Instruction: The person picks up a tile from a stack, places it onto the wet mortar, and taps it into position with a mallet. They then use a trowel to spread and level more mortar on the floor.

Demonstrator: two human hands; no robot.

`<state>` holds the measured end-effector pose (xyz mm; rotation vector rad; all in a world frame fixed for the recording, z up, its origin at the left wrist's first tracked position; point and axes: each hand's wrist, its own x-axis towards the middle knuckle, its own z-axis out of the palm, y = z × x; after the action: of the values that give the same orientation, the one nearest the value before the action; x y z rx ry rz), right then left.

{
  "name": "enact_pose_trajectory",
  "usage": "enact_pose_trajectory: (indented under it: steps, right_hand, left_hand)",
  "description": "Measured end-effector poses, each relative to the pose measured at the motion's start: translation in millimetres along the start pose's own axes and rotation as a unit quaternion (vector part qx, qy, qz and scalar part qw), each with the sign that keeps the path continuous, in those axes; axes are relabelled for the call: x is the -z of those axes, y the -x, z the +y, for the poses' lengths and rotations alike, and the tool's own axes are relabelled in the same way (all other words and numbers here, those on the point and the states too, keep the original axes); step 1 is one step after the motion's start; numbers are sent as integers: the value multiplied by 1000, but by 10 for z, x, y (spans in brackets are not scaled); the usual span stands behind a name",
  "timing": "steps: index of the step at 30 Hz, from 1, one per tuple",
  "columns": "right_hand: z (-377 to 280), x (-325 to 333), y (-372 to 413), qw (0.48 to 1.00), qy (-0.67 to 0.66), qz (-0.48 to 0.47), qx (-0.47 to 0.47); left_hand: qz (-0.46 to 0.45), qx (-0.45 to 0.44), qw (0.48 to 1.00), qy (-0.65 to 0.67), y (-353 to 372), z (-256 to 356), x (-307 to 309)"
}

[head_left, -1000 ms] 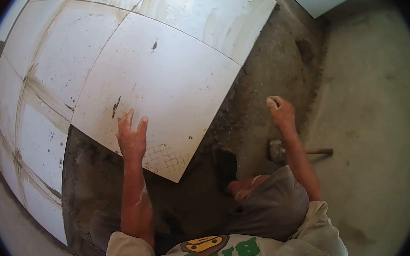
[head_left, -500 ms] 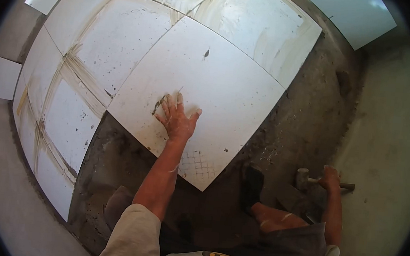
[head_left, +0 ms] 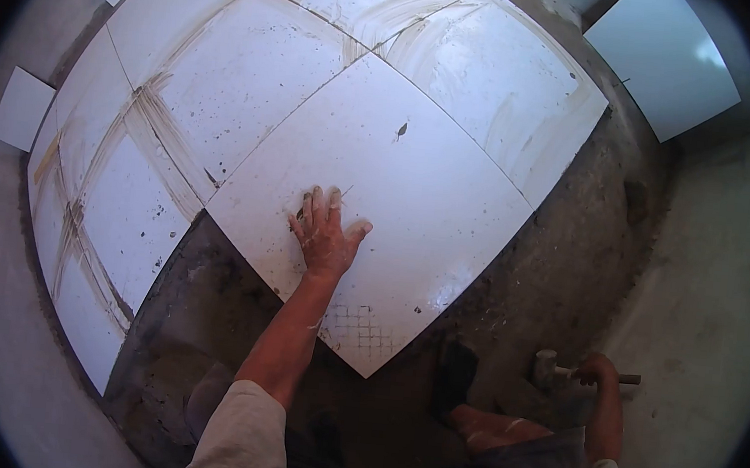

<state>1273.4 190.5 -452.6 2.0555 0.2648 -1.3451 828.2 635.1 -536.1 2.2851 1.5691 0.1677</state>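
My left hand (head_left: 328, 241) lies flat with fingers spread on a large white floor tile (head_left: 422, 202). Dirt specks and a grid-like mark sit near that tile's closest corner, and a small dark leaf-like bit lies farther up. Off to the right, my right hand (head_left: 597, 369) is wrapped round the handle of a mallet (head_left: 545, 368), whose pale head points left, low over the dark ground. Several laid tiles (head_left: 255, 72), smeared with grout-coloured streaks, border this tile on its far and left sides.
Dark, rough mortar or soil (head_left: 561, 250) runs along the tile's right and near edges. A loose white tile (head_left: 666, 63) leans at the back right, beside a pale wall (head_left: 711, 263). Smaller white pieces (head_left: 25, 110) lie at the left. My shoe (head_left: 456, 375) is near the tile's edge.
The view has shifted, so the tiles appear a little lower. My left hand stays flat on the tile; my right hand still grips the mallet, its wrist turned slightly.
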Motion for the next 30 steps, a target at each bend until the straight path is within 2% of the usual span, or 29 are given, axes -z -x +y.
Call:
enact_pose_trajectory:
  steps: [2, 5, 7, 9, 11, 13, 15, 18, 20, 21, 23, 24, 26, 30]
  right_hand:
    - [-136, 107, 145, 995, 81, 51, 20]
    - [-566, 559, 909, 994, 24, 96, 42]
    - [-899, 826, 1271, 980, -30, 156, 116]
    - [-1299, 1063, 1347, 903, 41, 293, 313]
    - [-2029, 1342, 1841, 868, -80, 265, 413]
    - [-2636, 1455, 1975, 828, -186, 192, 493]
    - [-3155, 1480, 1895, 803, -117, 271, 517]
    - [-3746, 1448, 1923, 774, -144, 257, 560]
    - [-4022, 1438, 2095, 770, -214, 159, 580]
    - [-4138, 1454, 2160, 768, -212, 157, 583]
    - [-4295, 1465, 2228, 734, -200, 159, 630]
    - [-4339, 1445, 2162, 733, -198, 157, 632]
    - [-4458, 1352, 1916, 745, -140, 228, 611]
    - [-4357, 1163, 1488, 770, -99, 242, 582]
  left_hand:
    - [31, -4, 997, -70, -6, 18, -1]
    - [50, -3, 997, -56, 57, -12, -124]
    - [48, -4, 998, -51, 64, 0, -132]
    - [46, -3, 998, -45, 91, 34, -146]
    - [51, -11, 997, -54, 72, 26, -135]
    - [56, -18, 996, -61, 84, 37, -144]
    - [61, -26, 996, -66, 78, 26, -139]
    - [71, -31, 995, -58, 79, 50, -120]
    - [66, -33, 996, -57, 78, 65, -112]
    - [68, -29, 995, -60, 61, 71, -97]
    - [60, -29, 996, -51, 70, 83, -70]
    - [61, -26, 996, -52, 78, 86, -76]
    - [64, -27, 997, -42, 75, 82, -85]
    - [56, -16, 998, -37, 57, 85, -96]
